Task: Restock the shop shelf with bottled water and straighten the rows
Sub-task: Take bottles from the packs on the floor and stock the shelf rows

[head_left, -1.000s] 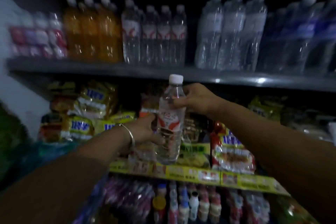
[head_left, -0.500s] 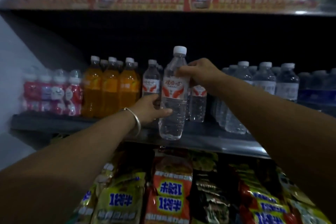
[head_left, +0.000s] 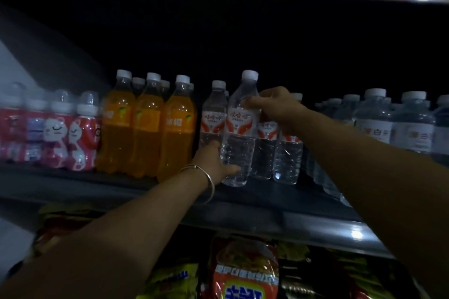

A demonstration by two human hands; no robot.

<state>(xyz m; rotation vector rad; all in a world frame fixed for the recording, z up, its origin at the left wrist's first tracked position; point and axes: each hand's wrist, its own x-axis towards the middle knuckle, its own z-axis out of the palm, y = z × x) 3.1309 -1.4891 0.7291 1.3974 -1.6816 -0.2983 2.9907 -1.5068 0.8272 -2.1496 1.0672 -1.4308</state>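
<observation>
The left hand [head_left: 213,162] grips the water bottle [head_left: 239,133] low down and the right hand [head_left: 274,104] pinches its neck, setting it on the shelf [head_left: 121,189] by the other waters [head_left: 277,150]; next, slide it straight.

Shelf [head_left: 243,204], left to right: cartoon-label bottles [head_left: 58,133], orange drink bottles [head_left: 145,128], water bottles [head_left: 274,150], larger water bottles [head_left: 393,126]. Held water bottle [head_left: 239,133] stands at front. Snack packets [head_left: 245,272] below.
</observation>
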